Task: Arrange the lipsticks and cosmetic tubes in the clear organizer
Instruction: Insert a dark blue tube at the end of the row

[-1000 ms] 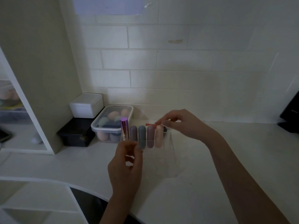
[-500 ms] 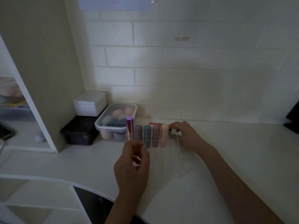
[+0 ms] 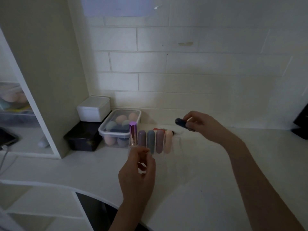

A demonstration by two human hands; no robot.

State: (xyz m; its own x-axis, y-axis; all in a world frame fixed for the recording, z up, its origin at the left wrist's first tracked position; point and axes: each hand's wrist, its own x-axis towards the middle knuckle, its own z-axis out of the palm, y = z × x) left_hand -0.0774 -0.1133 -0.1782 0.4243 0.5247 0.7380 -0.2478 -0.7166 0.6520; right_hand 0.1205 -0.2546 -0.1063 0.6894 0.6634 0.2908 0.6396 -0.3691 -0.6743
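The clear organizer (image 3: 175,147) stands on the white counter, its walls hard to make out. Upright in its back row are a shiny purple lipstick (image 3: 133,133) and several rounded tubes: mauve (image 3: 142,137), grey-blue (image 3: 151,137), plum (image 3: 159,139) and peach (image 3: 168,141). My left hand (image 3: 138,174) grips the organizer's front left corner. To the right of the organizer, above the counter, my right hand (image 3: 202,126) holds a dark navy tube (image 3: 180,122) on its side. A red item (image 3: 157,129) lies behind the row, mostly hidden.
A lidded clear box of makeup sponges (image 3: 119,127) sits left of the organizer. Next to it a white box (image 3: 93,108) rests on a black box (image 3: 83,137). A shelf unit (image 3: 41,72) stands at left. A dark object (image 3: 300,122) is at the right edge.
My right hand has lifted from behind the organizer and moved right and up, now with a dark navy tube in it. My left hand stays at the organizer's front corner.
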